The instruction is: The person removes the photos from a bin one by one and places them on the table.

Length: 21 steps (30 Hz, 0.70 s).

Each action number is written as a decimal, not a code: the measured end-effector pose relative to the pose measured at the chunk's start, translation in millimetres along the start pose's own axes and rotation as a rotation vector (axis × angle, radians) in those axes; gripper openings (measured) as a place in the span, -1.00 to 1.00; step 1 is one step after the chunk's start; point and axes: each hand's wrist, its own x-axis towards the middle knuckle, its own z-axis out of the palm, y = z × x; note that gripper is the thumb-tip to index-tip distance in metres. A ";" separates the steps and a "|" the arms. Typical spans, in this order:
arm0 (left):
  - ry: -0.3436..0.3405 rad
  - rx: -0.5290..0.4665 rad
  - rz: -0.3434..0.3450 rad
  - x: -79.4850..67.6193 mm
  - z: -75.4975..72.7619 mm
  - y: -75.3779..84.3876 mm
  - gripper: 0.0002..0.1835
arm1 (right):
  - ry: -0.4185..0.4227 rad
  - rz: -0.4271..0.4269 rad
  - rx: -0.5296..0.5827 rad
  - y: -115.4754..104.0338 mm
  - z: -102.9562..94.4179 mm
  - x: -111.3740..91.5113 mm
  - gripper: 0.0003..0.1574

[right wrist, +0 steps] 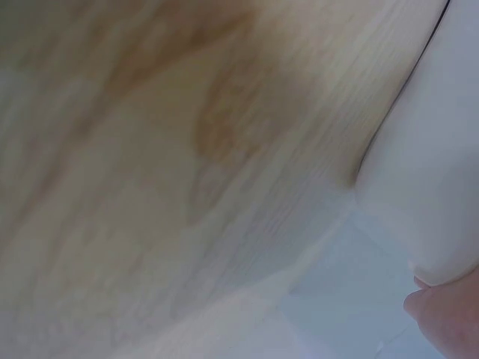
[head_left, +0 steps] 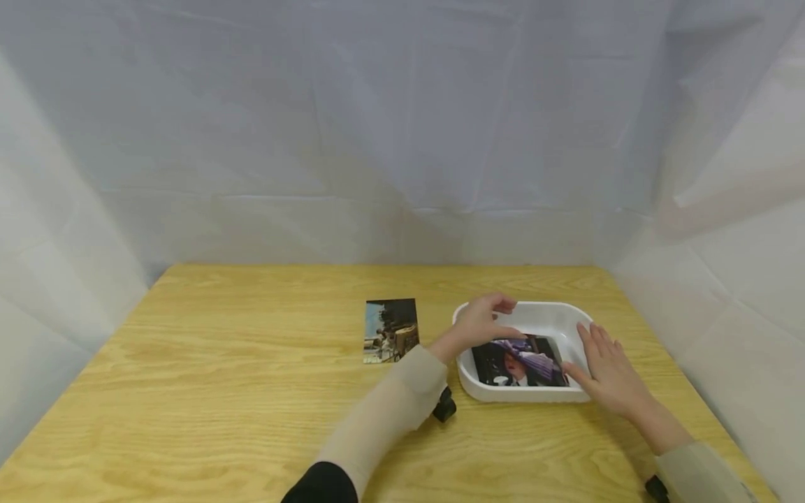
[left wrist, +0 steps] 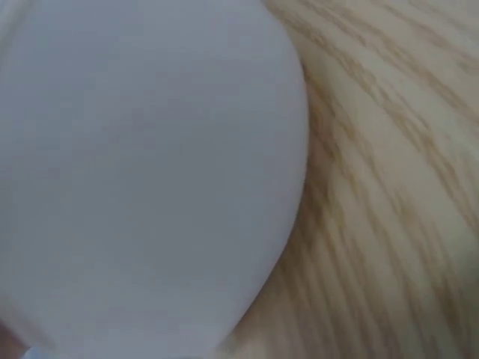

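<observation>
A white oval-cornered plastic basin (head_left: 478, 391) stands toward the right of the table, holding a photo print (head_left: 528, 363) with purple and dark areas. My left hand (head_left: 478, 323) reaches over the basin's left rim, thumb at the print's upper edge and fingers bent loosely, apart from the thumb. On the other side, my right hand (head_left: 610, 374) lies along the right rim with fingers extended and its thumb close to the print's right edge. The basin's outer wall (left wrist: 150, 179) fills much of the left wrist view. In the right wrist view, fingertips (right wrist: 453, 314) show beside the basin (right wrist: 426, 194).
A second photo print (head_left: 390, 332), with blue sky and dark shapes, lies flat on the wooden table (head_left: 239, 377) left of the basin. Black wrist devices (head_left: 444, 406) hang under the forearms. White sheeting (head_left: 377, 140) stands behind and at both sides.
</observation>
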 end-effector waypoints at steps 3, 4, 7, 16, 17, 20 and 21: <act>-0.013 0.014 0.019 4.0 6.7 0.1 -0.42 | 0.011 -0.001 -0.005 0.4 0.0 -0.2 -0.05; -0.016 0.026 0.021 4.8 8.5 0.2 -0.42 | 0.013 -0.002 -0.002 0.2 0.0 0.0 -0.05; -0.029 0.065 0.019 5.9 12.2 0.1 -0.43 | 0.011 0.002 0.002 -1.2 -0.5 0.7 -0.05; -0.090 0.192 -0.008 7.6 16.8 -1.9 -0.44 | 0.006 0.002 -0.005 -0.2 -1.1 -0.1 -0.05; -0.097 0.216 -0.006 7.9 17.3 -2.5 -0.44 | 0.003 0.002 -0.004 -0.2 -1.3 -0.1 -0.05; -0.133 0.323 0.002 8.8 18.8 -4.1 -0.45 | 0.001 0.003 -0.005 -0.4 -1.6 -0.5 -0.05; -0.147 0.351 0.006 9.0 19.4 -4.2 -0.45 | 0.000 0.005 -0.005 -0.4 -1.8 -0.6 -0.05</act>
